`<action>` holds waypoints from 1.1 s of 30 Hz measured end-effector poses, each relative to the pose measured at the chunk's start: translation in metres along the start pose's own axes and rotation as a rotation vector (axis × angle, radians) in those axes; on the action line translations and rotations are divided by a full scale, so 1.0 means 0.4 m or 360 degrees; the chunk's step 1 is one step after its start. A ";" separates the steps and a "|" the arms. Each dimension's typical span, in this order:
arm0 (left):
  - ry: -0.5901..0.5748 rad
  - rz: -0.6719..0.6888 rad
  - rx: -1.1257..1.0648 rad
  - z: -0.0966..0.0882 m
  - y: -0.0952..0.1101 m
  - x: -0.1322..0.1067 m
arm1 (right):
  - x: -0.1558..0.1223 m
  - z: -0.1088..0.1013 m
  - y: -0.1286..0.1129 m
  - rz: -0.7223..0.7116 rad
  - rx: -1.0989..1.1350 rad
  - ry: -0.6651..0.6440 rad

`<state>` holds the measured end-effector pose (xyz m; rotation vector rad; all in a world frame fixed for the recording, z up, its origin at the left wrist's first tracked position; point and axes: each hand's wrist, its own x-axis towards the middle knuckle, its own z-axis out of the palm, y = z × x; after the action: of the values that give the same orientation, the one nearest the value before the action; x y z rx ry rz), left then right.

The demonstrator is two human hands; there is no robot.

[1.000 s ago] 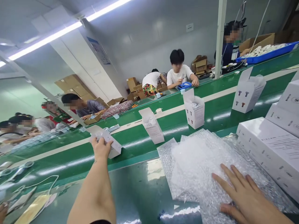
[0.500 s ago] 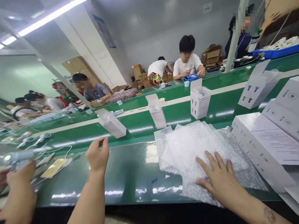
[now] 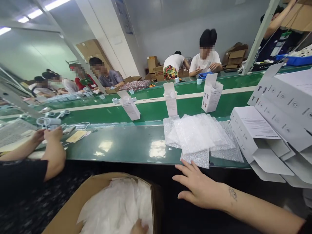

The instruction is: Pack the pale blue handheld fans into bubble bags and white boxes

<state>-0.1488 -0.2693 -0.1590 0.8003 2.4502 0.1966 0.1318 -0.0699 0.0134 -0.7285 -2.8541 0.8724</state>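
Note:
My right hand (image 3: pixel 196 185) is spread open at the bench's front edge, fingertips by the lowest bag of a pile of bubble-wrap bags (image 3: pixel 195 133). Whether they touch the bag I cannot tell. My left hand (image 3: pixel 139 227) reaches into an open cardboard box (image 3: pixel 153 208) below the bench. Many translucent white bags (image 3: pixel 117 204) fill that box. Only a small, blurred part of this hand shows at the bottom edge, so its grip is hidden.
White cartons (image 3: pixel 253 130) with open flaps are stacked at the right. Several upright white boxes stand on the green conveyor (image 3: pixel 151 113). At left, a co-worker's hands (image 3: pixel 52 133) hold a pale blue device (image 3: pixel 50 122). Other people sit across the line.
My left hand has dropped from above the bench into the cardboard box. My right hand has slid off the bag pile toward the front edge. The view has tilted down.

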 end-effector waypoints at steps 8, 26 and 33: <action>0.0178 -0.0370 -0.0478 -0.111 -0.149 -0.043 | 0.068 0.050 -0.019 -0.0275 0.0489 -0.0430; 0.0183 0.0350 -0.1658 -0.267 0.009 -0.247 | 0.239 0.172 -0.137 -0.0278 0.1131 -0.0075; 0.0631 0.0523 -0.2131 -0.297 0.106 -0.282 | 0.296 0.177 -0.228 -0.0281 0.1754 -0.0661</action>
<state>-0.1165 -0.2970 0.0046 0.4990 1.7963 1.9698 -0.0256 -0.1179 -0.0045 -0.1430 -2.0436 2.3985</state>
